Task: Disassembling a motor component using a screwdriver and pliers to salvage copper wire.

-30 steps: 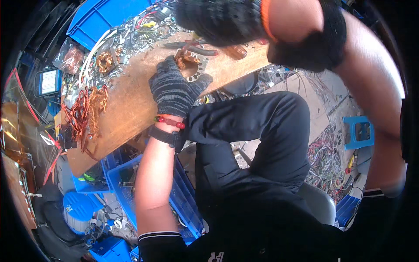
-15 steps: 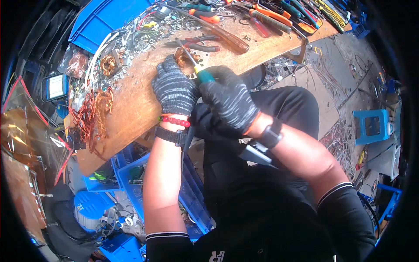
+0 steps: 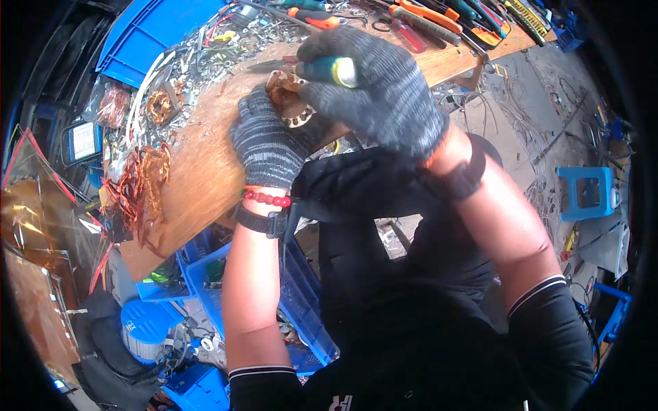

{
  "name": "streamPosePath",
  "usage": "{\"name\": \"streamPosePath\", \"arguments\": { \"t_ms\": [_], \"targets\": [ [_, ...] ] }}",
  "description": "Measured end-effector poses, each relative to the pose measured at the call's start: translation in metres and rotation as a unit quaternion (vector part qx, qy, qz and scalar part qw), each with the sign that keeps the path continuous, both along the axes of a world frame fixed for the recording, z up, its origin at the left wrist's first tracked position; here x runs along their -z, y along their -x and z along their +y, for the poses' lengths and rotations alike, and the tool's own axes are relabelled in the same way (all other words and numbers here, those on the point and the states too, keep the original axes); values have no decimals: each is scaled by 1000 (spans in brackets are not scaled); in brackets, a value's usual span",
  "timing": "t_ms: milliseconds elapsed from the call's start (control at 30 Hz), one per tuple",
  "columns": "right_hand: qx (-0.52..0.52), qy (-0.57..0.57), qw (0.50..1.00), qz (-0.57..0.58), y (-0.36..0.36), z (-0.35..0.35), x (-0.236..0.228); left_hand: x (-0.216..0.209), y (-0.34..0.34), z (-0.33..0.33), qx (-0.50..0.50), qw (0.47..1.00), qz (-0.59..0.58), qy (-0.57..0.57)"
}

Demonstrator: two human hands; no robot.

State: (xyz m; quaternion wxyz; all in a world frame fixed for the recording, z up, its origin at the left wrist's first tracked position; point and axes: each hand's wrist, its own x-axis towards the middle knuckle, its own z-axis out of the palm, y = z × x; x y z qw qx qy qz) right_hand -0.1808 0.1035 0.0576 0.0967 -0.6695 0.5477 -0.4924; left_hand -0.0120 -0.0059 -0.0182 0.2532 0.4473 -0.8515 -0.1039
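Observation:
My left hand (image 3: 269, 140), in a grey-black striped knit glove, is closed around a small ring-shaped motor stator (image 3: 293, 108) with copper winding and slots along its rim. It holds the part by the table's near edge. My right hand (image 3: 387, 96), gloved alike, grips a screwdriver (image 3: 327, 70) by its green and yellow handle just above and right of the stator. The screwdriver's shaft cannot be made out, and the right hand is blurred. Behind the hands, pliers (image 3: 271, 65) lie on the table, mostly covered by the right hand.
The wooden table (image 3: 199, 178) carries copper wire bundles (image 3: 140, 185), a copper coil (image 3: 160, 107) and scattered metal bits. Several hand tools lie along its far right. A blue bin (image 3: 154, 34) stands far left, blue crates (image 3: 212, 281) below, a blue stool (image 3: 586, 194) at right.
My right hand has lifted away and turned over with the screwdriver, whose shaft pointed into the stator before. More of the stator shows now in my left hand.

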Motion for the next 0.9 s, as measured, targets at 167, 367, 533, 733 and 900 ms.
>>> {"name": "streamPosePath", "arguments": {
  "t_ms": [167,367,533,733,900],
  "targets": [
    [106,97,989,46,25,-54,1,-3,-5,0,-14,1000,6,26],
    [196,196,917,289,81,-70,-32,-5,12,9,1,1000,10,28],
    [85,54,992,71,55,-37,-39,-8,-5,8,2,999,46,19],
    [126,83,972,178,49,-21,41,-12,3,9,-1,999,40,-14],
    [198,47,924,324,37,-20,63,-1,-2,2,34,995,41,79]
  ]
}}
